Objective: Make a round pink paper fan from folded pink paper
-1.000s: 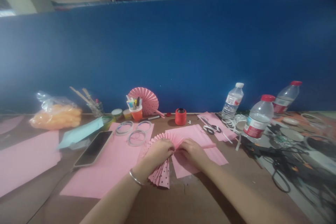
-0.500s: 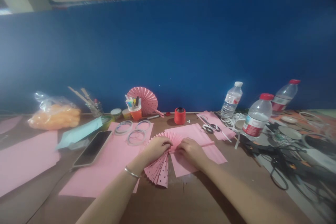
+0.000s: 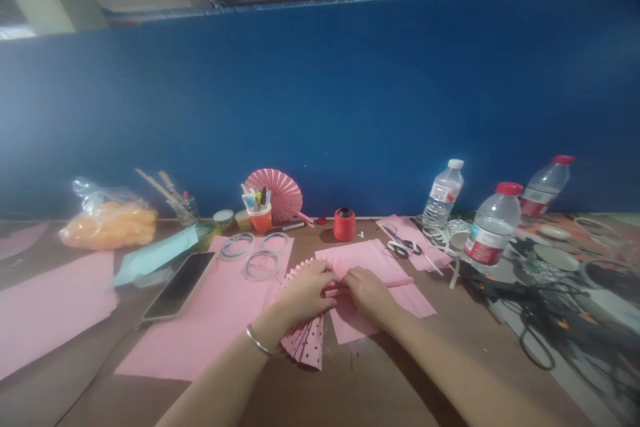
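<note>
A pleated pink paper fan with dark dots [image 3: 306,343] lies spread on the table beneath my hands. My left hand [image 3: 311,288], with a silver bangle at its wrist, covers the middle of the fan, its fingers curled on the folds. Close by on the right, my right hand [image 3: 367,290] pinches the fan's upper right part, fingers bent and tips partly hidden. Pink paper sheets [image 3: 413,299] lie under and beside my right hand. A finished-looking pink fan [image 3: 275,190] leans against the blue wall behind a cup of pens [image 3: 260,217].
Rolls of tape [image 3: 261,265] and a phone [image 3: 179,285] lie on pink paper at the left. A red thread spool [image 3: 344,225] stands behind my hands. Scissors [image 3: 404,247], water bottles [image 3: 493,227] and tangled cables [image 3: 537,300] occupy the right. A bag of orange material [image 3: 107,223] sits far left.
My left hand has shifted slightly right across the fan, closer to my right hand, and its fingers have bent over the folds. The whole view has moved slightly.
</note>
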`<state>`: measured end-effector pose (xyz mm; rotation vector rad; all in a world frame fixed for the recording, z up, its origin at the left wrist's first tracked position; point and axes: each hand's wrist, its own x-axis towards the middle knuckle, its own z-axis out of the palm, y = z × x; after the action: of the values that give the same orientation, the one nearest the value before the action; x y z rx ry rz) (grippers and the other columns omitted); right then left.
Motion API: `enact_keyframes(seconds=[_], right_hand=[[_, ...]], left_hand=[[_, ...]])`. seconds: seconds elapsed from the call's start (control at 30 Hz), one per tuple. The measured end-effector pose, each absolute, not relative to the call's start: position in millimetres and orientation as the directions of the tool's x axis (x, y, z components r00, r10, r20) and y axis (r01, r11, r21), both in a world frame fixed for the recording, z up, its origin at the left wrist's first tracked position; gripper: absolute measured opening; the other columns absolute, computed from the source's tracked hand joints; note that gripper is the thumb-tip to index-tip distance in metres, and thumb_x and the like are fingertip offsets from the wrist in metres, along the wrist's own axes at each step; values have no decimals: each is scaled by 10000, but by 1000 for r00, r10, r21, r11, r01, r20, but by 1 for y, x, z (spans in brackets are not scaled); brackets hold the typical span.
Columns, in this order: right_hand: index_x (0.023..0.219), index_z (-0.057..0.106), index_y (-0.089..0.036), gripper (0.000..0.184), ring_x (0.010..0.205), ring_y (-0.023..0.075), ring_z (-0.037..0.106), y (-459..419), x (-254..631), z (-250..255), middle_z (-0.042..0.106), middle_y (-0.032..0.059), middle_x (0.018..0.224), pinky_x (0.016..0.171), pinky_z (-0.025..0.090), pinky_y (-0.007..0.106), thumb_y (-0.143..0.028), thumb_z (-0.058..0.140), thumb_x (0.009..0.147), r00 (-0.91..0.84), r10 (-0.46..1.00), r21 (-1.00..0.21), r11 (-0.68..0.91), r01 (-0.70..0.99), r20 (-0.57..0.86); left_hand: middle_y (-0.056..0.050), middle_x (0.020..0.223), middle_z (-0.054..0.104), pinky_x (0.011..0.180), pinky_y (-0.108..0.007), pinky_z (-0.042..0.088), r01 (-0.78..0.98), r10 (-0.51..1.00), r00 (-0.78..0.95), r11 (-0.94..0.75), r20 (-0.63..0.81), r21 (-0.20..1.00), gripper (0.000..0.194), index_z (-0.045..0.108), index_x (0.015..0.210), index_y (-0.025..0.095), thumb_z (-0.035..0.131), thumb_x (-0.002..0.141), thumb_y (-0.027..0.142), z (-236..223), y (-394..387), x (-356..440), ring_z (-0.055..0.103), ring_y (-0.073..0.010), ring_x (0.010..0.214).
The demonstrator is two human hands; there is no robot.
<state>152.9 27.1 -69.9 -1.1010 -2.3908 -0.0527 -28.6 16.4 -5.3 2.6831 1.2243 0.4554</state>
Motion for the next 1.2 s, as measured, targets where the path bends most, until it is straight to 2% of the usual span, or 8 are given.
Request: enact_keyframes(seconds=[0.23,0.33,0.6,0.73,0.87,1.0,1.13,1.2], right_hand=[[756,549,-160,107,756,190,450,23,157,-63,551,44,776,675,296,311,-162,483,840,-560,681,-146,687,712,472],[765,545,-169,111,780,190,445,21,160,-58,559,41,796,699,282,322,-159,471,846,-550,665,-132,689,713,506],[795,562,-171,140,805,186,449,22,165,-57,590,44,826,760,271,338,-157,436,854,-502,591,-157,731,664,632],[791,570,-172,146,787,183,464,25,168,-59,592,48,806,751,292,326,-165,436,849,-483,609,-186,721,667,629],[807,582,-175,106,765,184,495,26,173,-58,607,46,789,728,326,306,-178,477,817,-444,650,-185,667,721,617],[878,591,-171,194,780,196,525,23,181,-50,616,63,810,716,344,299,-197,401,853,-351,700,-209,580,787,621],[983,587,-178,272,821,202,547,27,190,-44,629,65,864,725,354,289,-167,344,862,-248,755,-201,448,871,608],[1064,567,-190,304,857,204,545,32,196,-44,629,62,917,737,355,285,-140,381,829,-240,786,-159,392,906,569]], left_hand=[[-98,1289,362,937,-431,317,839,873,440,-483,210,249,770,389,1246,242,671,541,370,-15,20,-40,357,-323,1158],[-99,1304,355,927,-424,339,832,880,455,-475,137,286,861,339,1286,250,685,504,362,-15,22,-45,381,-325,1150],[-51,1200,518,884,-340,387,661,766,641,-587,57,467,707,422,1237,246,649,571,307,5,16,-37,492,-254,1053],[-43,1168,556,862,-312,392,585,696,714,-649,70,486,557,481,1188,239,603,648,298,13,13,-35,516,-232,1026],[-41,1074,611,826,-306,404,618,702,710,-660,56,428,391,548,1099,232,532,708,216,10,13,-34,551,-218,966],[-24,1184,560,888,-288,380,706,775,627,-607,78,364,482,483,1189,248,475,723,129,2,17,-35,513,-191,1059],[-24,1149,570,891,-253,370,883,905,400,-422,142,204,326,521,1115,235,417,808,206,-1,30,-44,522,-155,1031],[-72,1069,593,836,-297,399,948,953,258,-282,161,149,300,543,1053,187,338,834,177,0,39,-57,554,-177,955]])
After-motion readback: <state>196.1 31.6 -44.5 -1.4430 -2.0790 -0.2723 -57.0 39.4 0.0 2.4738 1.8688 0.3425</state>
